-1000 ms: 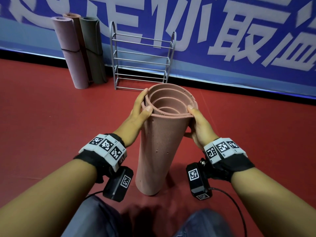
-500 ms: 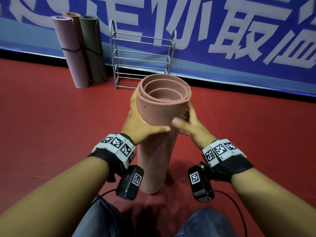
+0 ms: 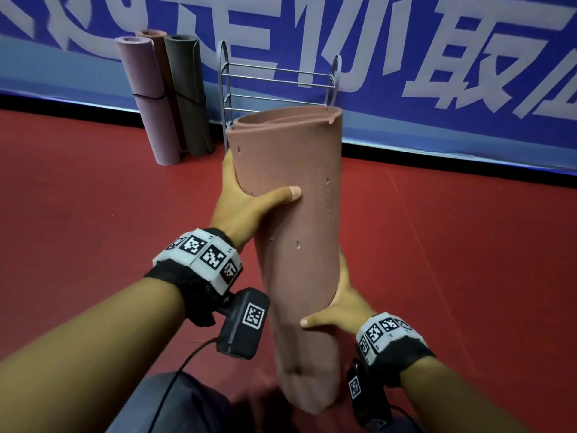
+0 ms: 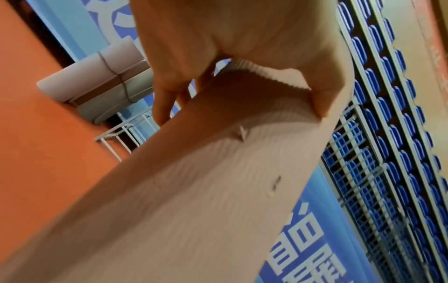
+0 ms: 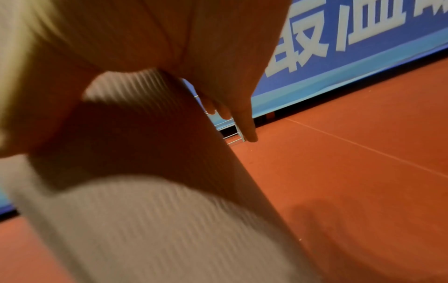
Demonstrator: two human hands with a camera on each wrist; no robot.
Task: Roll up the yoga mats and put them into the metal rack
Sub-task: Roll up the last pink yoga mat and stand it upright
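**Rolled mat coming off the floor, headed for the rack**

I am now carrying the pink rolled mat (image 3: 290,220) rather than steadying it on end. A second ago it was standing on the red floor (image 3: 452,245) with both my hands up at its open rim; now I am lifting it and tipping its top toward twelve o'clock, and my hands are spread apart along its length. To me that means the rolling is done and the carry is starting.

My left hand (image 3: 246,201) is gripping the upper part of the roll from the nine o'clock side, thumb pressing across the front and fingers wrapping behind. My right hand (image 3: 338,307) is cupping the lower part from about four o'clock, thumb lying across the front, taking the weight from beneath. Both forearms are reaching forward, left wrist higher than right.

The metal rack (image 3: 278,85) is standing at twelve o'clock against the blue banner (image 3: 437,57), partly hidden behind the roll. Three rolled mats (image 3: 168,98) are leaning at about eleven o'clock, just beside the rack.
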